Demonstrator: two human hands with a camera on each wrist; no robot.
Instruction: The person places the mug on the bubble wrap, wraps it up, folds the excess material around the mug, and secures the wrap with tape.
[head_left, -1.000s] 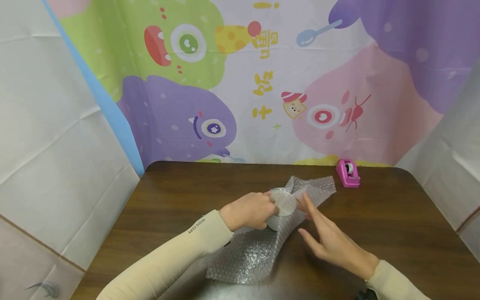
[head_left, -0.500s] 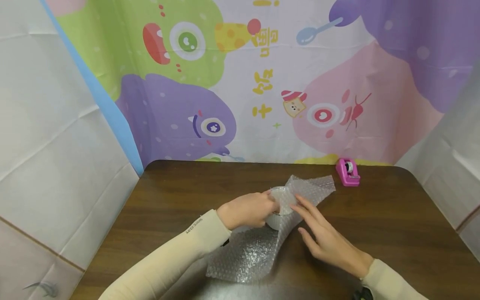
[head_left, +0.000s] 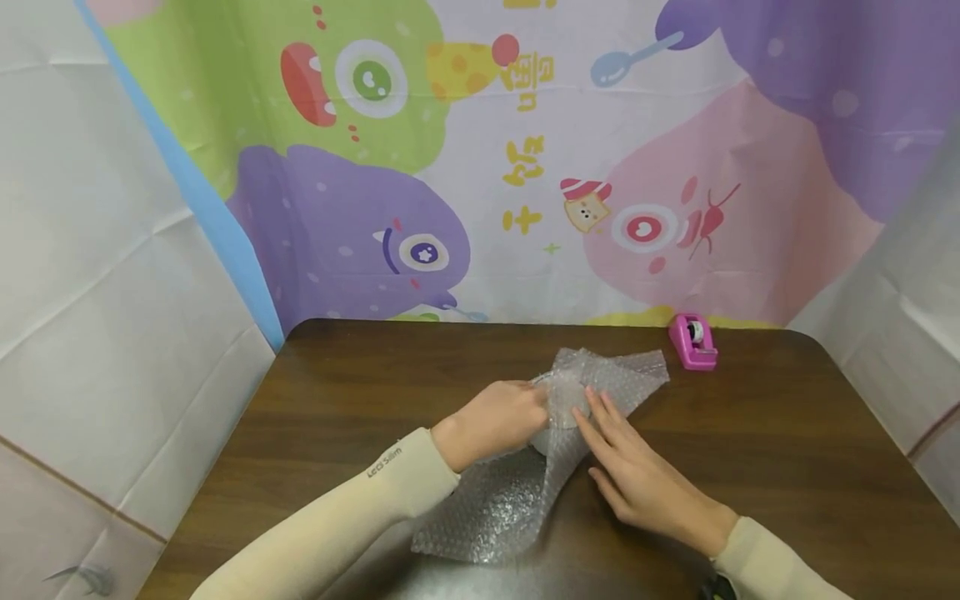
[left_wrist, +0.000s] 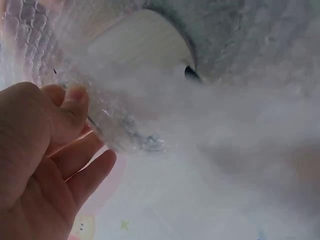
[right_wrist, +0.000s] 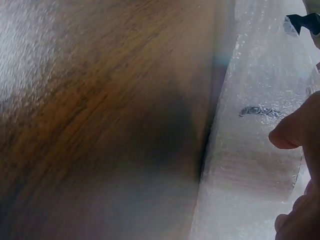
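Room: a cloth backdrop (head_left: 495, 283) printed with cartoon creatures in green, purple and pink hangs behind the work, with pale, creased side walls (head_left: 112, 250) to left and right. The surface (head_left: 765, 442) is dark brown wood-grain, its far edge close to the backdrop, with a bright reflection at the near side.

The person's cream sleeves (head_left: 337, 521) reach in from the near side; the left one bears dark lettering.

Wrapping: one sheet of clear bubble wrap (head_left: 495, 508) lies slantwise on the surface, one end toward the person, the other toward the far right. It encloses a pale, rounded object (left_wrist: 145, 42), located at mid-sheet between the hands; a round end shows through the film. Whether the object holds contents cannot be told.

Hands: near each other but apart. The left hand (head_left: 491, 421) pinches the wrap at the object's left side, thumb against fingers; whether it also grips the object is unclear. The right hand (head_left: 637, 475) has its fingers extended, tips resting on the wrap over the object's right side.

Far right: a pink tape dispenser (head_left: 697, 362), containing a small tape roll (head_left: 696, 332), stands just beyond the wrap's far end.
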